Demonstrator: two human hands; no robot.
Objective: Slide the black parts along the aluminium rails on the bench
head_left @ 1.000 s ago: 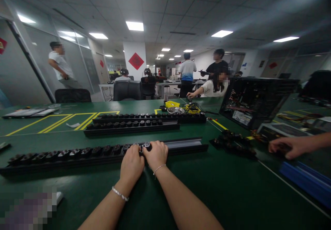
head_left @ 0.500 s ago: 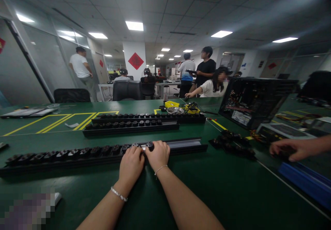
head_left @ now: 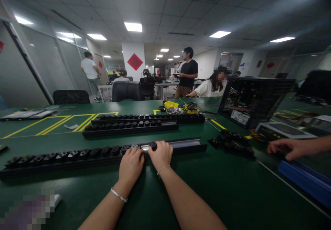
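Note:
Lying lengthwise in front of me is a long black rail [head_left: 188, 148], its left part filled with a row of small black knobbed parts [head_left: 84, 153]. My left hand [head_left: 131, 162] is closed over the rail at the right end of that row, with its fingertips partly hidden. Just to its right, my right hand [head_left: 162, 155] grips one black round part [head_left: 153, 146] at the rail. A short bare stretch of silvery channel shows between the two hands, and more of it runs out to the right.
Behind lie more filled black rails [head_left: 131, 129]. To the right are a pile of black parts [head_left: 231, 143], an open computer case [head_left: 254, 100], and another person's hand [head_left: 292, 148] over a blue rail [head_left: 305, 178]. Yellow trays [head_left: 171, 104] stand at the back.
My right hand has shifted slightly right with the black round part, widening the gap between my hands. My left hand stays in place. People in the background have moved.

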